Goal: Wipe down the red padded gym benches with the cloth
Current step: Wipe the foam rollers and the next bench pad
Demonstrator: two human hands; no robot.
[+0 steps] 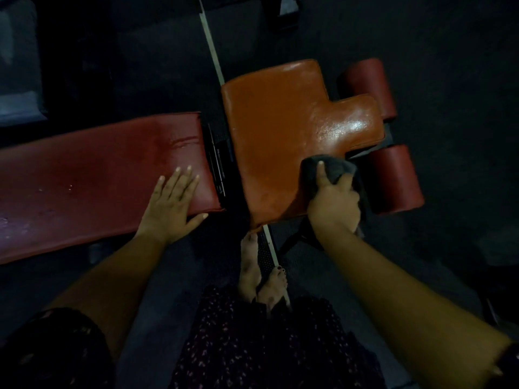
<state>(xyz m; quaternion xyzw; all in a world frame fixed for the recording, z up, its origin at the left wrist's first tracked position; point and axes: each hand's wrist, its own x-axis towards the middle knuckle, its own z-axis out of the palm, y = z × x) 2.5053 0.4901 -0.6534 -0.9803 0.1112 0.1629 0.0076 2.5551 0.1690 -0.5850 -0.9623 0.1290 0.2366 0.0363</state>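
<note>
A dark cloth (334, 168) is bunched in the right hand (334, 204), fingers closed round it, and pressed on the near right edge of the orange-red seat pad (280, 130). The left hand (171, 203) is laid flat, fingers spread, on the long red bench (84, 178) — a brace. Even pressure is best kept, in overlapping strokes, with the notched corner beside the roller pads (396, 178) not missed.

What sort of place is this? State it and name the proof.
Most likely a gym: a long red padded bench, a notched seat pad with roller pads beside it, and dark matted floor.
</note>
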